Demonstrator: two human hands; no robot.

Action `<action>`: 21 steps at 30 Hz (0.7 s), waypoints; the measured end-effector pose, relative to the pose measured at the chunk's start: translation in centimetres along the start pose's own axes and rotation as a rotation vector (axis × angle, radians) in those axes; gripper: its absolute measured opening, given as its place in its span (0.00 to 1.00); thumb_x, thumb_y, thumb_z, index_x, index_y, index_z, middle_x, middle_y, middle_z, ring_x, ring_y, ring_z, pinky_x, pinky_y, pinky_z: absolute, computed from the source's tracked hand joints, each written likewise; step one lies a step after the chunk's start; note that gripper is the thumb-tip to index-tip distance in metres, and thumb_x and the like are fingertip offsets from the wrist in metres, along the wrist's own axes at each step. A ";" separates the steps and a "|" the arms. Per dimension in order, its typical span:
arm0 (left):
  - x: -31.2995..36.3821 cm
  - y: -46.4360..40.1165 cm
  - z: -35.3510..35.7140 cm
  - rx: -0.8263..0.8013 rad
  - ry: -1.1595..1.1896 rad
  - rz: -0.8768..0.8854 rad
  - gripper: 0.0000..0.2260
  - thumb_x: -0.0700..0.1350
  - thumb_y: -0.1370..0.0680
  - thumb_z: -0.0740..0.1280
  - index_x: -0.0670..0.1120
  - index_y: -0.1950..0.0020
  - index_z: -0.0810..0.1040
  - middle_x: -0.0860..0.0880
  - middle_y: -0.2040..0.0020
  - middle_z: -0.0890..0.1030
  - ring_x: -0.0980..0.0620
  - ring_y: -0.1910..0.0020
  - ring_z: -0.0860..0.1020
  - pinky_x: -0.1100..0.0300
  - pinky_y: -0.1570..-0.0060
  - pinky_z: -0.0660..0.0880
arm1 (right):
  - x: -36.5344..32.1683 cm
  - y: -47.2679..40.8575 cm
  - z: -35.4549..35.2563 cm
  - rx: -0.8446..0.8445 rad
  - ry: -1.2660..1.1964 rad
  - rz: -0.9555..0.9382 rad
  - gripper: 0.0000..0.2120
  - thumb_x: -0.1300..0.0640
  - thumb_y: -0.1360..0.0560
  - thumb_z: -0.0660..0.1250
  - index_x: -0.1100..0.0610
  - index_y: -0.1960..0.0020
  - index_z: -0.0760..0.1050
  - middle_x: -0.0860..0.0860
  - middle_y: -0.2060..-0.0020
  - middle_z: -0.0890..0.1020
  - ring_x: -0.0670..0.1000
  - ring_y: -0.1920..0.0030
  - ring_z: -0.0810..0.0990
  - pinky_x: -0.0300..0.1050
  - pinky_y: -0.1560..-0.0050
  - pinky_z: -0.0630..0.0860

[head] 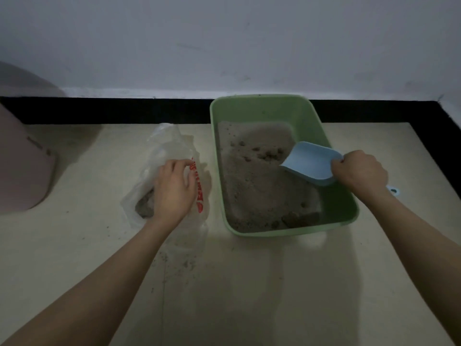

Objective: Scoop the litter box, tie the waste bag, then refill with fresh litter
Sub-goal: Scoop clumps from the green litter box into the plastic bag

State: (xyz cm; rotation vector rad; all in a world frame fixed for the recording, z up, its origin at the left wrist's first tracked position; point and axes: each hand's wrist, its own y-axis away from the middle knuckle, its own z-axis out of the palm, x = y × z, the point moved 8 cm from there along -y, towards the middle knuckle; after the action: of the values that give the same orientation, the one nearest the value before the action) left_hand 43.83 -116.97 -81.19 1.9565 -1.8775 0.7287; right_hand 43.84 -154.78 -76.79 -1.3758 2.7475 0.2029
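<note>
A green litter box [264, 106] stands on the floor against the wall, holding brown litter [257, 186] with several dark clumps near its middle. My right hand [359, 171] grips the handle of a light blue scoop [311, 162], whose mouth rests in the litter at the box's right side. Left of the box lies a clear plastic bag [167, 146] with red print and a dark lump of waste inside. My left hand [174, 188] rests on the bag with its fingers curled into the plastic at the bag's opening.
A pink rounded container [22, 168] stands at the far left. Loose litter grains [184, 263] are scattered on the beige floor in front of the bag. A black strip runs along the base of the white wall.
</note>
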 end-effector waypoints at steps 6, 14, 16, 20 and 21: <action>3.6 -1.4 6.6 -0.306 -0.057 0.025 0.25 0.50 0.19 0.55 0.42 0.25 0.54 0.42 0.27 0.61 0.44 0.28 0.58 0.47 0.29 0.55 | -0.9 -2.0 1.1 -0.076 0.081 -0.021 0.06 0.59 0.26 0.59 0.62 0.57 0.71 0.58 0.62 0.74 0.58 0.60 0.73 0.45 0.58 0.67; 3.8 -3.1 8.8 -0.251 -0.192 -0.086 0.28 0.46 0.19 0.51 0.42 0.24 0.41 0.45 0.22 0.48 0.45 0.24 0.48 0.47 0.27 0.48 | -4.4 -7.7 3.7 -0.148 0.169 -0.188 0.06 0.59 0.25 0.59 0.61 0.52 0.71 0.56 0.59 0.73 0.58 0.56 0.75 0.50 0.50 0.70; 3.8 -3.0 8.8 -0.238 -0.174 -0.096 0.28 0.45 0.19 0.51 0.43 0.24 0.41 0.46 0.23 0.49 0.45 0.24 0.48 0.46 0.27 0.50 | -5.6 -8.8 4.3 -0.146 0.219 -0.256 0.05 0.59 0.25 0.58 0.60 0.52 0.70 0.56 0.58 0.73 0.60 0.51 0.76 0.52 0.42 0.67; 3.9 -3.0 9.0 -0.223 -0.153 -0.091 0.27 0.46 0.19 0.51 0.42 0.24 0.43 0.44 0.23 0.52 0.44 0.25 0.51 0.44 0.28 0.54 | -9.1 -10.2 4.5 -0.046 0.304 -0.426 0.04 0.62 0.24 0.57 0.60 0.57 0.69 0.59 0.56 0.77 0.60 0.52 0.76 0.52 0.40 0.64; 3.8 -3.1 9.0 -0.221 -0.153 -0.092 0.27 0.46 0.19 0.51 0.43 0.24 0.43 0.45 0.23 0.52 0.45 0.25 0.51 0.45 0.28 0.55 | -10.0 -10.4 4.6 -0.030 0.328 -0.474 0.04 0.62 0.24 0.58 0.61 0.56 0.70 0.58 0.58 0.76 0.59 0.54 0.75 0.52 0.40 0.64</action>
State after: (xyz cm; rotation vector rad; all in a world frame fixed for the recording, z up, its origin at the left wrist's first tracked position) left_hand 48.05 -124.98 -86.03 1.9877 -1.8491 0.3380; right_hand 58.16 -152.34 -81.13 -2.1846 2.5441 -0.0102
